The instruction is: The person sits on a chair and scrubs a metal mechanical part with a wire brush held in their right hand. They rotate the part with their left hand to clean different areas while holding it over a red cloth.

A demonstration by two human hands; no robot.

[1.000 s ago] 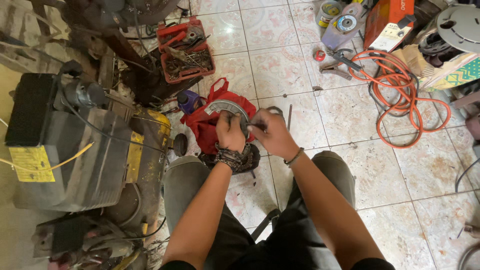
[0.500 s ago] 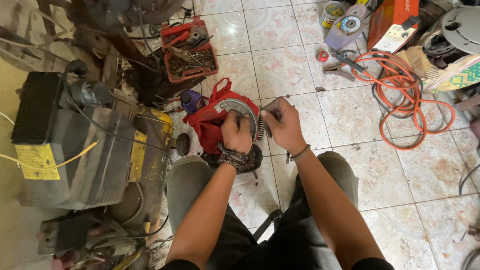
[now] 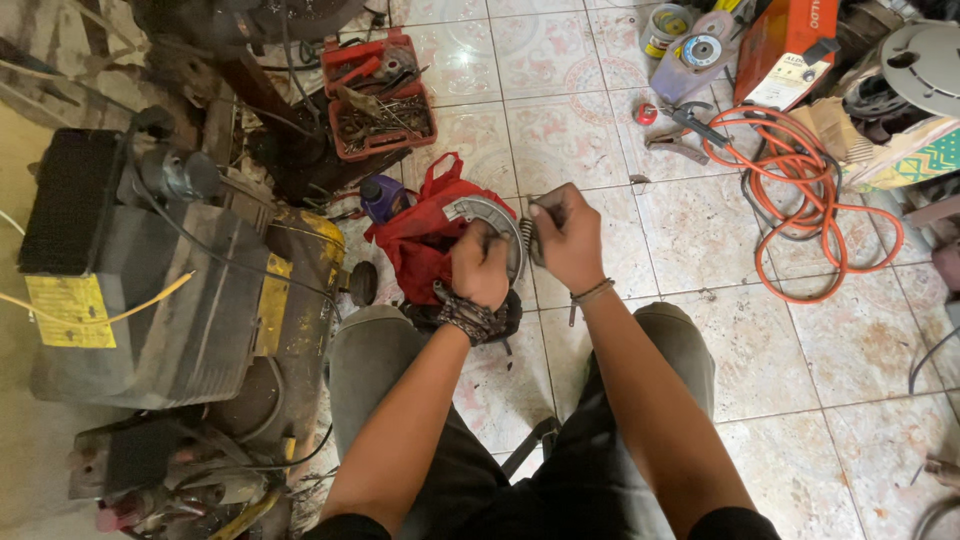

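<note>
My left hand [image 3: 480, 268] grips a curved grey metal brake shoe [image 3: 487, 217], held above a red bag [image 3: 418, 240] on the tiled floor. My right hand [image 3: 566, 238] is closed on a small tool and on the coil spring [image 3: 525, 237] that runs beside the shoe's right end. Both hands are close together, just past my knees. A braided wristband sits on the left wrist, a thin bracelet on the right.
A dirty yellow and black machine [image 3: 170, 300] stands at the left. A red tray of rusty parts [image 3: 375, 100] lies behind it. An orange hose coil [image 3: 800, 190], pliers [image 3: 685, 125], an orange box [image 3: 785, 45] and tins lie at the back right. A purple bottle [image 3: 380, 198] stands beside the bag.
Both hands shifted slightly right and away with the brake shoe. The right hand rose from the shoe's end to beside the spring, and the shoe turned a little.
</note>
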